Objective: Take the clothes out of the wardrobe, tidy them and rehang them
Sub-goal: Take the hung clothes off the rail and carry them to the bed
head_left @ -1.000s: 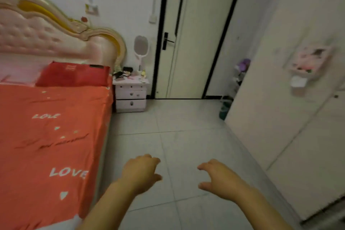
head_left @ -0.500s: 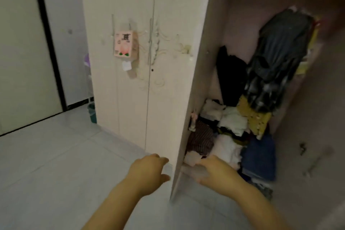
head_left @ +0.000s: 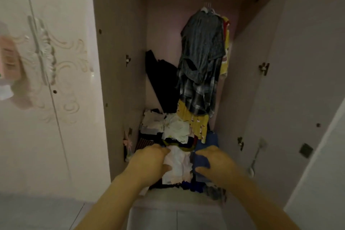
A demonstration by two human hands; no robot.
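At wardrobe [head_left: 119, 61] front edge, your left hand [head_left: 149, 162] grips the white garment [head_left: 179, 162], right hand [head_left: 218, 162] the blue garment [head_left: 200, 160]; lift 1 only.

The top left inside the wardrobe [head_left: 119, 43] is open air, with room to reach in. Hanging shirts [head_left: 201, 58] fill the right side. A pile of clothes [head_left: 175, 130] covers the bottom. The open door [head_left: 298, 80] walls off the right.
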